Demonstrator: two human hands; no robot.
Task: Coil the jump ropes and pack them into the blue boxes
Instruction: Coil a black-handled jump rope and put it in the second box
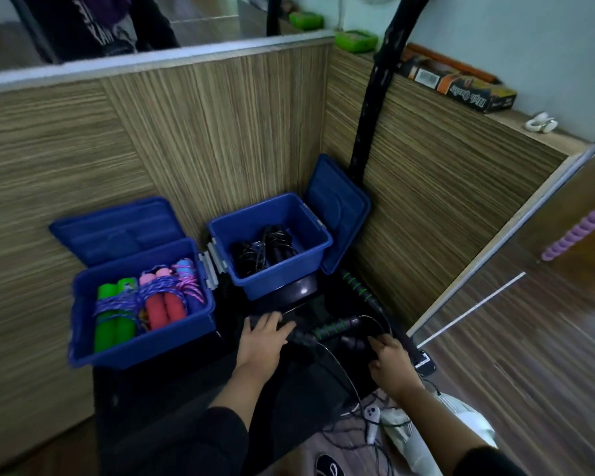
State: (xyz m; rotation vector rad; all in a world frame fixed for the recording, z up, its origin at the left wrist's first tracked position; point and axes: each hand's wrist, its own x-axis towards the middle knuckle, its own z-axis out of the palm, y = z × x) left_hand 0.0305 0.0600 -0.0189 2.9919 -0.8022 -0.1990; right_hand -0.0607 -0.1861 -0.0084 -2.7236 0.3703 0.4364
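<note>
Nearest the camera, two forearms in dark sleeves reach forward over a black surface whose nature is hard to make out. The left hand [264,338] lies palm down with its fingers [272,321] spread straight on that dark surface, holding nothing. The right hand [390,360] is curled at the right end of a black jump-rope handle with green rings [334,327]; its fingers look bent round the thin rope there, though blur and dark colours keep me from saying for sure whether they grip it. A second black handle with green rings [358,286] lies tilted just beyond, near the wood-grain wall. A thin cable [340,365] arcs from the handles down between the two arms.

On the left stands a blue box [134,348] with its lid [117,228] leaning open behind it. Inside lie coiled ropes: a green-handled pair [114,324] at the left, a red-handled pair [162,310] in the middle, pink handles [153,273] and a blue-tipped handle [185,266] behind, all wound with purple-blue cord. Just beside it, to the right and farther back, a second blue box [272,280] holds coiled black jump ropes [265,252]; its lid [337,207] stands open against the corner. A black pole [371,108] rises behind that lid. On the floor near the right forearm lie a white controller [371,420] and tangled wires.
</note>
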